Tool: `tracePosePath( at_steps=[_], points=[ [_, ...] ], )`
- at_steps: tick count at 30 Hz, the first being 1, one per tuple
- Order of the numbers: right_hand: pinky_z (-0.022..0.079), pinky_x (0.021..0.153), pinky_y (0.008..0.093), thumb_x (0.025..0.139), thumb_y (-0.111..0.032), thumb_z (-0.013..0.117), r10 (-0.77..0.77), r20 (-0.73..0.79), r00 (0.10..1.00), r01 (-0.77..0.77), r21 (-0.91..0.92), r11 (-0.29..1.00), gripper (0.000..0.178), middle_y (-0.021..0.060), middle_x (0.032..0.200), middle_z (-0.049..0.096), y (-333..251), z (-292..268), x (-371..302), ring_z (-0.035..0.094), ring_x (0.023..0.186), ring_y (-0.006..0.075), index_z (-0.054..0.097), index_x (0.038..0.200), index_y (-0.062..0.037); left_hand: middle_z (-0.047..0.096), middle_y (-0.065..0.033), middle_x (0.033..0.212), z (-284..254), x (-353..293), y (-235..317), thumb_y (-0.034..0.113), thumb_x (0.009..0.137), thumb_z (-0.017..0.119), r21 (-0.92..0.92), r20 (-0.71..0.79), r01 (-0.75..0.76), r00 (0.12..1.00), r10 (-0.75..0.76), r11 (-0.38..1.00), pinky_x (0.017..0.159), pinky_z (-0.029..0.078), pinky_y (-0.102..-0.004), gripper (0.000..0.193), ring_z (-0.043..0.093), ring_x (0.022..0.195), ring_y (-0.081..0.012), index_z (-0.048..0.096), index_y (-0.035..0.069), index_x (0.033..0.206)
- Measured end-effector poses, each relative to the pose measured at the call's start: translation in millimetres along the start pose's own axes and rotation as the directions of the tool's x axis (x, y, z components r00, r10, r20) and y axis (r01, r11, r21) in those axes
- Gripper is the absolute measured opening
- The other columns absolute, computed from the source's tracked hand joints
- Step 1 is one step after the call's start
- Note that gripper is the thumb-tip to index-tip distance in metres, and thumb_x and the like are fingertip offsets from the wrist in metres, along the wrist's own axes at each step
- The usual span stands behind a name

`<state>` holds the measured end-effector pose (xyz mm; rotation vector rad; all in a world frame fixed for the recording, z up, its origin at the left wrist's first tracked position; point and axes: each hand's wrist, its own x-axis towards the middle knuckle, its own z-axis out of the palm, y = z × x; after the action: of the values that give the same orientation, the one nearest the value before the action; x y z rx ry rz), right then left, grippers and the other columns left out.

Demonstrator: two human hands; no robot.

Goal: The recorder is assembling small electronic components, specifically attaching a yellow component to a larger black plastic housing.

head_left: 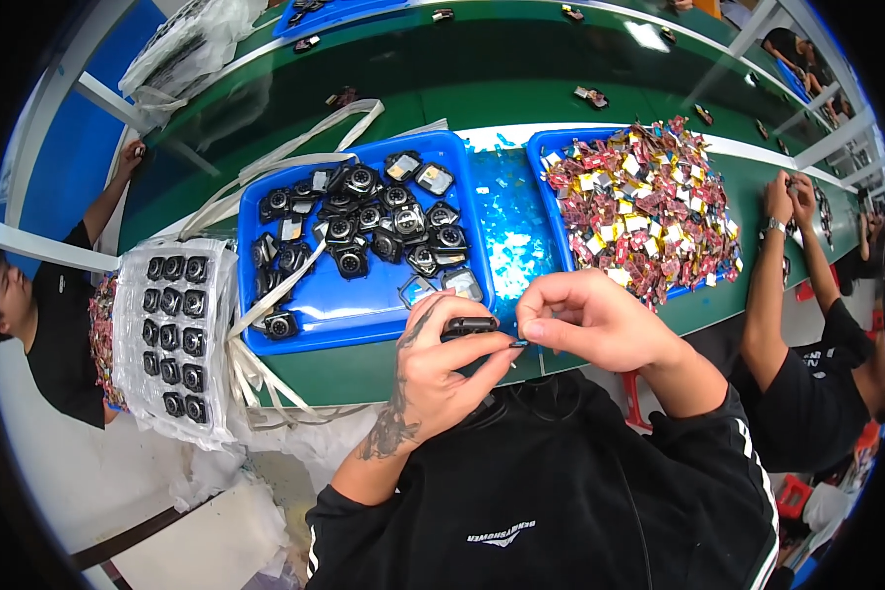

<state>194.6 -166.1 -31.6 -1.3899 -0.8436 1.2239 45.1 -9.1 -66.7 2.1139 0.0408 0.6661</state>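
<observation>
Left hand: We hold a black watch case (470, 325) in the fingers of the left hand (431, 362); the fingers are closed around it.
Right hand: We position the right hand (600, 323) just beside the left, thumb and index finger narrow; we cannot tell whether they meet or grip anything.
Small dark piece: We see this piece (517, 343) at the left fingertips, near the right thumb; its kind is too small to tell.
Watch case position: We view it in front of the near right corner of the left blue tray (364, 330).
Left tray contents: We find loose black watch cases (352, 260), some overlapping.
Right blue tray: We see this tray (544, 149) heaped with small red boards (649, 211) and white and yellow pieces.
Between trays: We note scattered blue film bits (509, 226).
Support: We locate both trays on the green table (433, 98).
</observation>
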Motion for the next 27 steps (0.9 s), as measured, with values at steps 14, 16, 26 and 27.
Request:
tracePosePath(
  at_steps=[14, 16, 26, 27],
  points=[
    [0.042, 0.062, 0.0278, 0.099, -0.014, 0.054, 0.029, 0.1, 0.995, -0.018, -0.109, 0.994, 0.015, 0.0011, 0.073, 0.054, 2, -6, 4, 0.048, 0.07, 0.0078, 0.058, 0.095, -0.0002, 0.063, -0.0075, 0.094, 2, -1, -4, 0.001, 0.07, 0.08, 0.021, 0.055, -0.014, 0.998, 0.013, 1.0, 0.074, 0.051, -0.0312, 0.016, 0.063, 0.084, -0.0193, 0.075, 0.004, 0.084],
    [0.043, 0.064, 0.0294, 0.098, -0.013, 0.054, -0.039, -0.047, 0.998, 0.026, -0.249, 0.968, 0.013, 0.0037, 0.075, 0.056, 3, 0, 7, 0.052, 0.071, 0.0122, 0.058, 0.095, -0.0002, 0.063, -0.0072, 0.093, 4, -1, -3, 0.001, 0.069, 0.081, 0.012, 0.04, 0.037, 0.998, -0.038, 0.999, 0.075, 0.051, -0.0321, 0.016, 0.064, 0.085, -0.0204, 0.075, 0.005, 0.084],
    [0.05, 0.062, 0.0287, 0.082, -0.001, 0.071, -0.415, -0.322, 0.851, 0.174, -0.572, 0.801, 0.015, 0.0105, 0.089, 0.066, 13, 8, 14, 0.062, 0.07, 0.0162, 0.068, 0.097, -0.0008, 0.067, -0.0102, 0.091, 26, -7, -22, 0.003, 0.077, 0.078, -0.393, -0.112, 0.319, 0.915, -0.389, 0.863, 0.082, 0.049, -0.0307, 0.013, 0.064, 0.088, -0.0192, 0.072, 0.0, 0.087],
    [0.05, 0.062, 0.0287, 0.082, -0.001, 0.071, -0.415, -0.316, 0.853, 0.176, -0.574, 0.8, 0.015, 0.0105, 0.089, 0.066, 16, 11, 17, 0.062, 0.07, 0.0162, 0.068, 0.097, -0.0008, 0.067, -0.0102, 0.091, 25, -7, -22, 0.003, 0.077, 0.078, -0.394, -0.118, 0.318, 0.913, -0.391, 0.862, 0.082, 0.049, -0.0307, 0.013, 0.064, 0.088, -0.0192, 0.072, 0.0, 0.087]
  ],
)
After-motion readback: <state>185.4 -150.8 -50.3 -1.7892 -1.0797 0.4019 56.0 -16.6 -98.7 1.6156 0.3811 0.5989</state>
